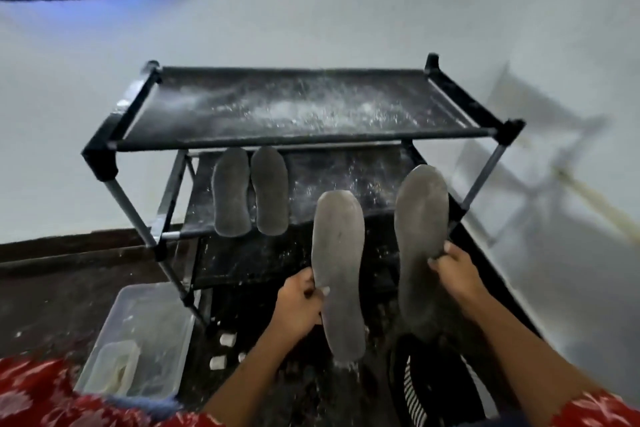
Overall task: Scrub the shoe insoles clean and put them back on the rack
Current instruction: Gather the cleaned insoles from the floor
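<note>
I hold two grey insoles up in front of a black shoe rack (100, 152). My left hand (299, 305) grips the left insole (341, 274) by its edge near the middle. The right insole (420, 239) is pinched at its side by my right hand (450, 269). Both point toe-up toward the rack. Two more grey insoles (231, 192) (269, 191) lie side by side on the rack's middle shelf, at its left. White powder dusts the top shelf (298, 107).
A clear plastic tub (138, 340) with a smaller container inside sits on the dark floor at the lower left. A black-and-white striped object (415, 388) lies below my right arm. Small white pieces (227, 340) lie on the floor. White wall behind and to the right.
</note>
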